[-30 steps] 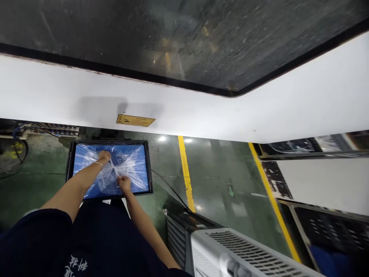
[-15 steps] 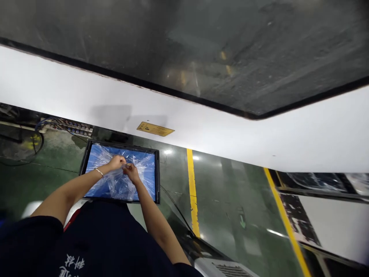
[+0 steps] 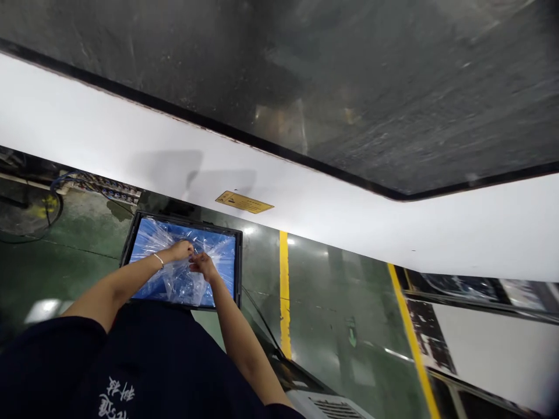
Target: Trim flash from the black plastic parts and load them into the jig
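Note:
A black crate [image 3: 238,262] with a blue inside stands on the green floor below me. A clear plastic bag [image 3: 179,282] lies gathered in it. My left hand [image 3: 181,250], with a thin bracelet at the wrist, is closed on the bunched top of the bag. My right hand [image 3: 201,265] pinches the same bunch right beside it. The two hands touch over the middle of the crate.
A big white machine housing [image 3: 305,192] with a dark window [image 3: 305,70] and a yellow label [image 3: 243,202] fills the upper view. Yellow floor lines [image 3: 283,291] run right of the crate. Cables [image 3: 26,233] lie at left. A grey vented unit [image 3: 332,407] is near my legs.
My hands, apart a second ago with the bag stretched between them, have come together at its gathered top. The view has tilted, and the grey unit has slid mostly out of sight.

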Motion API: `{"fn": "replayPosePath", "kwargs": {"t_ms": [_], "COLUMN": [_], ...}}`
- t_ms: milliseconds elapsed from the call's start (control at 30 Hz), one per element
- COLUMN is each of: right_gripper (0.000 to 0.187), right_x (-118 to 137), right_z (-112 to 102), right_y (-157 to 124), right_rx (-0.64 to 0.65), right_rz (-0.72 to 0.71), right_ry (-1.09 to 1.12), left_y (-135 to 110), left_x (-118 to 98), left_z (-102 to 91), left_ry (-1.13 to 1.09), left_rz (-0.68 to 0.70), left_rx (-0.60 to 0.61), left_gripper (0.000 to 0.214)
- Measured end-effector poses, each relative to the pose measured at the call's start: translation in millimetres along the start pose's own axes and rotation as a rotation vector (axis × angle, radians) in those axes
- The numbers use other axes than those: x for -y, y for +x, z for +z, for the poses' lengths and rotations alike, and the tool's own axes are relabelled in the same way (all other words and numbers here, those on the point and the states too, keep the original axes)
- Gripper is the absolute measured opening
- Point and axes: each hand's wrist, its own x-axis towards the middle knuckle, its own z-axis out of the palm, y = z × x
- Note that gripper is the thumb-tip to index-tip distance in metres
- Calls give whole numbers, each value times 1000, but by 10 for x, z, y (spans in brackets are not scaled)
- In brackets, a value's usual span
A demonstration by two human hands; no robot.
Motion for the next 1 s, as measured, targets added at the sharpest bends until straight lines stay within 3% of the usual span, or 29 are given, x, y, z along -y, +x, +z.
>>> {"fn": "replayPosePath", "kwargs": {"t_ms": [100, 233, 367, 467, 600, 700, 833, 1000], "right_gripper": [24, 21, 7, 19, 26, 27, 22, 14], "right_x": [58, 91, 141, 204, 255, 282, 326, 294], "right_z": [-38, -30, -11, 18, 43, -12, -85, 133], "right_y": [24, -5, -45, -41, -31, -32, -26, -64], "right_rx": [15, -26, -127, -178, -227, -255, -254, -245], "right_rz": [-2, -33, -98, -139, -127, -110, -80, 23], "right_ry": [-30, -175, -450, -668, -854, -903, -886, -759], "left_y": [-149, -204, 44, 245, 330, 322, 389, 485], "left_x": [61, 118, 94, 84, 112, 111, 38, -93], "left_z": [48, 57, 88, 134, 127, 59, -23, 12], "left_ry": [14, -3, -37, -46, 9, 117, 364, 770], "left_rz": [-42, -65, -52, -69, -70, -43, 2, 11], "left_rx": [-52, -26, -24, 42, 132, 190, 224, 187], "left_gripper": [12, 8, 16, 5, 17, 10, 21, 28]}}
